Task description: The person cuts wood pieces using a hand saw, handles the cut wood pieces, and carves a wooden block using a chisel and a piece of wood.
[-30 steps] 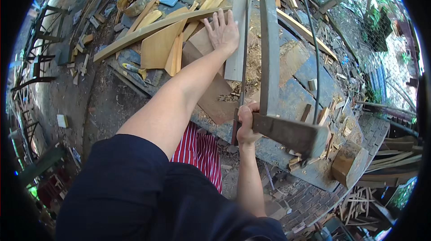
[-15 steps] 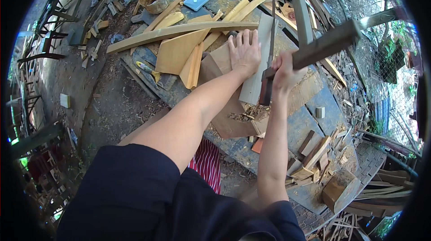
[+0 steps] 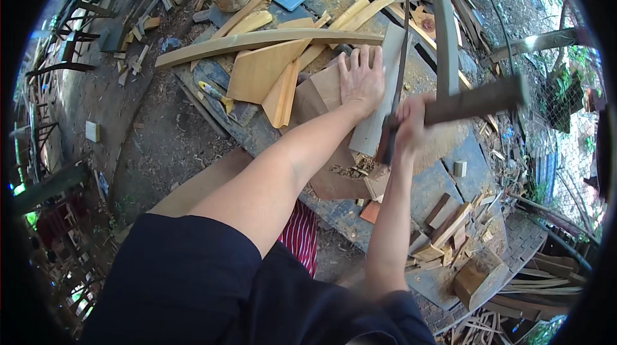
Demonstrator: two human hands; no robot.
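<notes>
Brown-grey wooden frame saw [image 3: 445, 43]: long axis forward, leaning right.
Right hand [image 3: 411, 120]: fingers wrapped round near end.
Left hand [image 3: 363, 84]: fingers spread (overlapping flat grey board [image 3: 374, 127]).

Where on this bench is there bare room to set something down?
Barest, though dusty: the blue tabletop between the right forearm and the small pale block, and just beyond that block. Crowded: left of the left hand with boards; the near right corner with offcuts.
</notes>
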